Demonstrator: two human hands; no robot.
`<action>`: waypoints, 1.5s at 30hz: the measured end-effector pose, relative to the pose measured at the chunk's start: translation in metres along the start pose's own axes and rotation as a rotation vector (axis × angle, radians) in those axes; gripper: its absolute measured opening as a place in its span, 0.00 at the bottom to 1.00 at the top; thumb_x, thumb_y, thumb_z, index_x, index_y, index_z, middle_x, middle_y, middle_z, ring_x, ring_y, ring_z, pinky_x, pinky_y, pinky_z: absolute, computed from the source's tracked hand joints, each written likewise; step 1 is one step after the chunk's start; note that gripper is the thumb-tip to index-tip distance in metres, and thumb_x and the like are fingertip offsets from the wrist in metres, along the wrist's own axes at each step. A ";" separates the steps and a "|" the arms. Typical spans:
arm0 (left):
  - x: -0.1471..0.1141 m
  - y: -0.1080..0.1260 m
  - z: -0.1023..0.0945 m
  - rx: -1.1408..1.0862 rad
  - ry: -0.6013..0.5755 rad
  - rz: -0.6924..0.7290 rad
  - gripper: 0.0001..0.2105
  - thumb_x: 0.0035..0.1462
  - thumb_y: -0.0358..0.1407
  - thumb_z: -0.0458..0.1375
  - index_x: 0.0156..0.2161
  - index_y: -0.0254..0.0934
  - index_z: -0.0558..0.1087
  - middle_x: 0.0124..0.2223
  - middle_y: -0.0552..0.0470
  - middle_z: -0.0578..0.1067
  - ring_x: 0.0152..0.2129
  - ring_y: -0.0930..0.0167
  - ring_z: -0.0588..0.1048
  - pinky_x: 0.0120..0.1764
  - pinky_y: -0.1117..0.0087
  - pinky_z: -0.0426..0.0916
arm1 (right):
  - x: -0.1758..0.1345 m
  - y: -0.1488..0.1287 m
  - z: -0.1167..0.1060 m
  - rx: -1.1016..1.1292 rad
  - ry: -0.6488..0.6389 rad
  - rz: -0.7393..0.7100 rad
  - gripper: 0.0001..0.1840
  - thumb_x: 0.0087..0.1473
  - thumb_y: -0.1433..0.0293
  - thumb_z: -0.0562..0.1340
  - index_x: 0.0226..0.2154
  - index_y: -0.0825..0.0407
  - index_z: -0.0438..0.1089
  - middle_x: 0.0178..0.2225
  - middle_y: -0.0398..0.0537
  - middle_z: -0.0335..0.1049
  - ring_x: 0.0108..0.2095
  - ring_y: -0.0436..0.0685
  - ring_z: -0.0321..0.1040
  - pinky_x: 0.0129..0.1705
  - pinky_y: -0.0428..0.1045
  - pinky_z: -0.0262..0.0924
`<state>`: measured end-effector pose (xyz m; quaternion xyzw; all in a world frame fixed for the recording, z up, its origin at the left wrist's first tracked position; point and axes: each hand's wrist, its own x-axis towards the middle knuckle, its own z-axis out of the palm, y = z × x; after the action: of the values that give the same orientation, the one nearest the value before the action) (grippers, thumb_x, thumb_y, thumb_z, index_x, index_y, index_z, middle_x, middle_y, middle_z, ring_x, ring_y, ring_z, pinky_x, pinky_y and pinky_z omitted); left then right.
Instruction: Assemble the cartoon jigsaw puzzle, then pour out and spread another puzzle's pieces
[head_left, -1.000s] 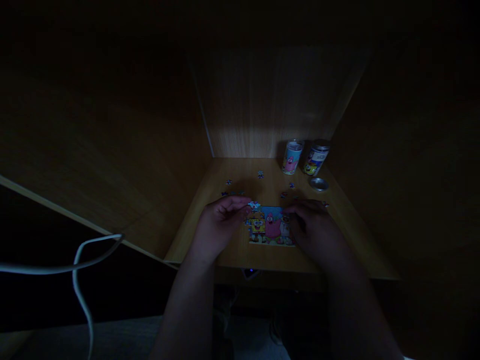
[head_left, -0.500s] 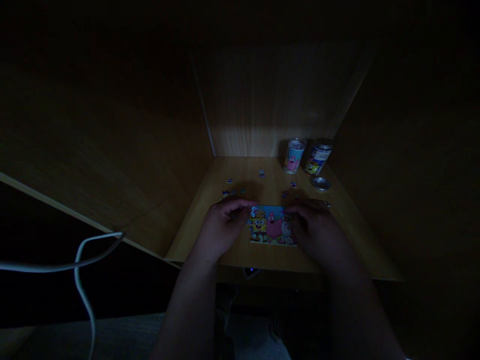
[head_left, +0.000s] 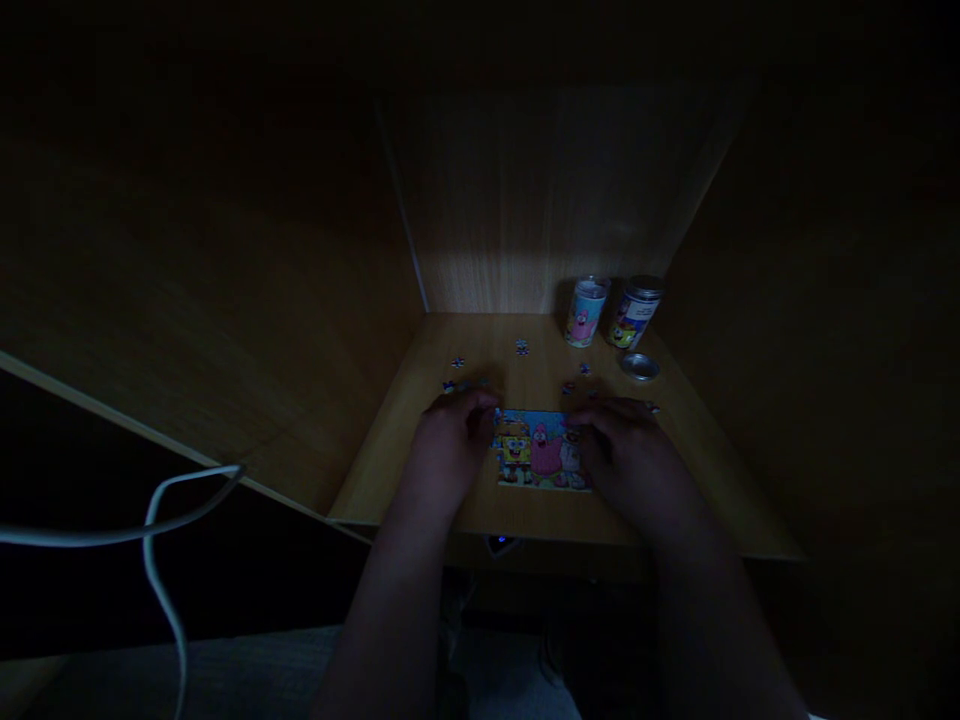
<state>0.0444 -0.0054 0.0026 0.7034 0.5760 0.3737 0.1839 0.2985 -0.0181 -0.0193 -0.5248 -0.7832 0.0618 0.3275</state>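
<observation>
A partly assembled jigsaw puzzle (head_left: pixel 546 455) with a yellow and a pink cartoon figure lies flat near the shelf's front edge. A gap showing wood is near its upper left. At the puzzle's upper left corner is my left hand (head_left: pixel 450 440), thumb and forefinger drawn together; what lies between the fingertips is too dark to make out. My right hand (head_left: pixel 630 445) rests along the right edge, its curled fingers against the puzzle's upper right part and covering that side. Loose puzzle pieces (head_left: pixel 569 388) lie just beyond the hands.
Two cartoon-printed cans (head_left: pixel 582 318) (head_left: pixel 634 318) stand at the back right, with a round metal lid (head_left: pixel 640 367) before them. More pieces (head_left: pixel 523 348) lie farther back. Wooden walls enclose the shelf (head_left: pixel 465 515). A white cable (head_left: pixel 154 560) hangs at left.
My left forefinger has drawn back leftward from the puzzle's top edge and curled in towards the thumb. My right hand stays at the right edge. The view has shifted slightly.
</observation>
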 end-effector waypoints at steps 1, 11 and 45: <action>0.000 0.000 0.000 0.016 -0.010 0.001 0.08 0.67 0.30 0.61 0.44 0.44 0.82 0.45 0.49 0.86 0.44 0.61 0.84 0.52 0.59 0.75 | 0.000 -0.001 0.000 -0.004 0.002 0.000 0.14 0.62 0.77 0.61 0.44 0.48 0.80 0.48 0.53 0.81 0.52 0.66 0.75 0.59 0.63 0.67; 0.001 -0.004 0.002 0.044 0.006 0.021 0.08 0.66 0.31 0.61 0.41 0.45 0.83 0.42 0.50 0.86 0.40 0.61 0.83 0.49 0.60 0.74 | 0.000 -0.002 -0.002 -0.008 0.001 0.004 0.15 0.61 0.78 0.61 0.44 0.47 0.80 0.49 0.52 0.82 0.53 0.66 0.75 0.58 0.62 0.67; -0.001 -0.002 -0.006 -0.155 -0.074 -0.082 0.06 0.64 0.33 0.63 0.40 0.44 0.83 0.40 0.53 0.87 0.38 0.63 0.85 0.46 0.62 0.76 | 0.000 -0.003 -0.002 0.002 0.001 0.020 0.14 0.63 0.77 0.61 0.44 0.50 0.81 0.48 0.55 0.82 0.52 0.66 0.76 0.59 0.63 0.68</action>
<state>0.0385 -0.0062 0.0045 0.6762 0.5664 0.3830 0.2742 0.2974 -0.0200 -0.0160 -0.5324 -0.7777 0.0657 0.3276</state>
